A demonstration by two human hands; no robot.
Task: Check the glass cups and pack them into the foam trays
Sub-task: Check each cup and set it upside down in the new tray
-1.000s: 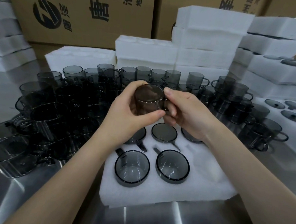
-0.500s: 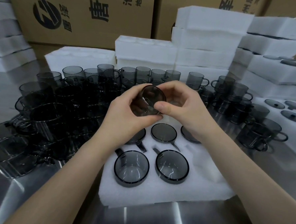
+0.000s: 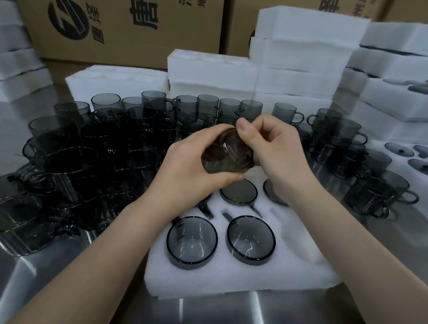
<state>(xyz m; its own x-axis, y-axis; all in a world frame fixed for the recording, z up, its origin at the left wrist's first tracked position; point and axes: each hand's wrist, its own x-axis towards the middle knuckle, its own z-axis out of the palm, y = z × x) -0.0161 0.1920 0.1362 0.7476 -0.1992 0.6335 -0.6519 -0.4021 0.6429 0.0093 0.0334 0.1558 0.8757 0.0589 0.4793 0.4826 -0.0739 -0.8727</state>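
Within left grip (image 3: 188, 171), glass cup (image 3: 224, 160)

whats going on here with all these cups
A person is checking one smoky glass cup, gripping it with the left hand while the right hand pinches its rim, above a foam tray on the steel table. Several packed cups sit in the tray; many loose cups wait alongside.

The left grip (image 3: 190, 170) and right grip (image 3: 277, 160) covered much of the glass cup (image 3: 226, 160) between them; its handle could not be made out. In the foam tray (image 3: 226, 279), the left wrist hid nearly all of one packed cup (image 3: 205, 209). The loose cups (image 3: 84, 160) at left merged into one dark mass. The top edge cut off the print on the cardboard boxes (image 3: 116, 20).
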